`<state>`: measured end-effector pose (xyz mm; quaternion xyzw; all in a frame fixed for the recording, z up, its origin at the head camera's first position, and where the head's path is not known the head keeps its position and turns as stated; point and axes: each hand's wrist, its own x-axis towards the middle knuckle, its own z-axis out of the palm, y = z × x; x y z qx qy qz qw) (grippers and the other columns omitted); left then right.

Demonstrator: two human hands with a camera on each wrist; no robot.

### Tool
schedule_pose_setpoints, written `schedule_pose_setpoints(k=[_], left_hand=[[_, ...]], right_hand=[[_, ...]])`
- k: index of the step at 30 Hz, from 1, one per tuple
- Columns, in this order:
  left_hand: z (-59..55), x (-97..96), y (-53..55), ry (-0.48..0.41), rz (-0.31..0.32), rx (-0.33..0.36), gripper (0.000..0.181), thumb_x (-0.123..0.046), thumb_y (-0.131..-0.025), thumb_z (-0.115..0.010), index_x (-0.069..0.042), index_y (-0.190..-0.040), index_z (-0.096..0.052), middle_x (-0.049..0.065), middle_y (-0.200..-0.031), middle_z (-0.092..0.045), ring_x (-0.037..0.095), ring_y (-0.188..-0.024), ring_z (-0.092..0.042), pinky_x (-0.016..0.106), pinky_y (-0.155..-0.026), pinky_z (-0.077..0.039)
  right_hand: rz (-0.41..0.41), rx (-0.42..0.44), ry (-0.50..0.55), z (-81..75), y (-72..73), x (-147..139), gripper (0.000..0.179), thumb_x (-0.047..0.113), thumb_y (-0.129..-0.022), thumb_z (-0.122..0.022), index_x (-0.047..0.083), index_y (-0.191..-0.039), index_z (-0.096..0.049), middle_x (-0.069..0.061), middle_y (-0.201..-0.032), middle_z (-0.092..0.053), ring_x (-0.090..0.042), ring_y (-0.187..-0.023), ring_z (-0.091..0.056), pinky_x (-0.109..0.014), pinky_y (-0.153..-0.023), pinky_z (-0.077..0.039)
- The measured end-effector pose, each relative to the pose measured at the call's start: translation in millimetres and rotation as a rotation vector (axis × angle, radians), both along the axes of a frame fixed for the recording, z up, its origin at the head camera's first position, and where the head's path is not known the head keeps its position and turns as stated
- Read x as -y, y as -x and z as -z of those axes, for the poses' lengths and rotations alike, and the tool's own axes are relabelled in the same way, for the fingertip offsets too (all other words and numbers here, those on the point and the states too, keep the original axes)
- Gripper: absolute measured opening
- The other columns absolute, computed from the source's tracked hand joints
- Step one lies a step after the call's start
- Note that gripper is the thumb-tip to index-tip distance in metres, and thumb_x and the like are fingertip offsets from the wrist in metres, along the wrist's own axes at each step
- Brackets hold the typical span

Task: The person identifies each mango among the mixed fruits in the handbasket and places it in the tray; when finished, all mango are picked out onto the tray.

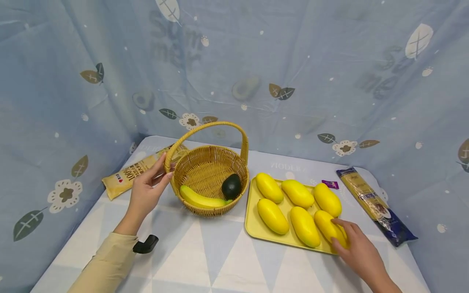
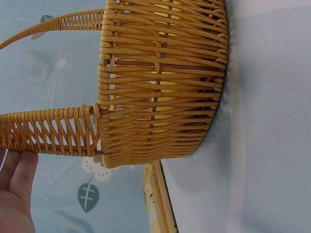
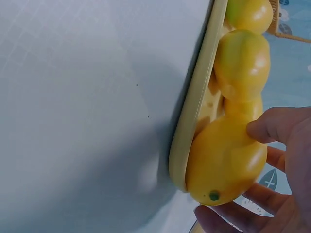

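My left hand [image 1: 144, 193] holds the left side of the handle [image 1: 209, 125] of a woven basket [image 1: 205, 162], thumb in front and fingers partly hidden behind it. Inside the basket lie a banana [image 1: 201, 199] and a dark green avocado [image 1: 231, 186]. Several yellow mangoes sit on a yellow tray [image 1: 253, 226] to the basket's right. At the tray's near right corner, my right hand [image 1: 360, 250] grips one mango [image 3: 226, 160], which still appears low over the tray. The thumb presses one side and the fingers reach around the other.
A yellow food packet [image 1: 126, 179] lies behind and left of the basket. To the tray's right is a long blue-and-gold packet [image 1: 373, 203], and a small purple wrapper [image 1: 330, 184] lies behind the tray. Patterned curtains [image 1: 234, 73] enclose the table [image 1: 183, 252].
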<state>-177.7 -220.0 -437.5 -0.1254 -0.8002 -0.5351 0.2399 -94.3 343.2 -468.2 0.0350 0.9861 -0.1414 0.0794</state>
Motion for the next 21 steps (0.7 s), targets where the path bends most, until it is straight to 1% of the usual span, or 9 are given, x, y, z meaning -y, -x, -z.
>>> schedule_pose_setpoints(k=[2,5,8,14,18,21], left_hand=[[-0.2,-0.1,-0.3,-0.001,0.001,-0.001,0.063,0.002,-0.095,-0.068,-0.018,-0.152,-0.05,0.014,-0.125,-0.069,-0.003,-0.112,-0.063,0.013,-0.089,-0.053],[0.0,-0.5,-0.6,0.0,0.001,-0.005,0.065,0.004,-0.094,-0.069,-0.02,-0.152,-0.049,0.019,-0.125,-0.069,-0.004,-0.111,-0.062,0.012,-0.088,-0.053],[0.5,-0.7,-0.6,-0.002,0.004,-0.007,0.067,0.005,-0.093,-0.07,-0.022,-0.151,-0.049,0.023,-0.125,-0.068,-0.005,-0.111,-0.062,0.012,-0.088,-0.052],[-0.3,-0.4,-0.5,-0.004,0.001,-0.005,0.066,0.003,-0.095,-0.069,-0.027,-0.151,-0.049,0.018,-0.125,-0.069,-0.003,-0.111,-0.063,0.013,-0.088,-0.053],[0.3,-0.1,-0.2,-0.006,-0.001,-0.006,0.067,0.004,-0.094,-0.069,-0.025,-0.151,-0.049,0.021,-0.124,-0.069,-0.003,-0.111,-0.063,0.013,-0.088,-0.053],[1.6,0.2,0.8,-0.003,0.0,-0.008,0.067,0.005,-0.094,-0.069,-0.023,-0.152,-0.049,0.024,-0.124,-0.068,-0.004,-0.111,-0.063,0.013,-0.088,-0.053]], right_hand=[[0.008,-0.005,0.009,0.9,0.6,0.2,0.061,0.034,-0.092,-0.073,0.006,-0.142,-0.052,-0.033,-0.14,-0.045,-0.054,-0.121,-0.049,-0.073,-0.096,-0.044],[0.016,-0.015,0.016,2.3,1.3,0.9,0.062,0.034,-0.091,-0.075,0.005,-0.142,-0.053,-0.033,-0.139,-0.044,-0.054,-0.122,-0.048,-0.074,-0.097,-0.043],[0.019,-0.021,0.026,3.4,1.2,1.5,0.06,0.034,-0.093,-0.073,0.006,-0.141,-0.053,-0.033,-0.14,-0.044,-0.054,-0.123,-0.046,-0.074,-0.098,-0.042],[0.023,-0.053,0.058,5.0,-0.9,1.5,0.053,0.03,-0.096,-0.068,0.006,-0.141,-0.053,-0.031,-0.14,-0.044,-0.053,-0.125,-0.046,-0.074,-0.1,-0.04],[0.036,-0.054,0.07,6.5,-1.2,0.8,0.056,0.033,-0.096,-0.068,0.005,-0.142,-0.052,-0.03,-0.141,-0.044,-0.052,-0.126,-0.045,-0.073,-0.102,-0.039],[0.045,-0.049,0.075,7.5,-1.0,0.1,0.057,0.035,-0.097,-0.068,0.005,-0.142,-0.052,-0.03,-0.141,-0.043,-0.052,-0.126,-0.044,-0.073,-0.102,-0.039]])
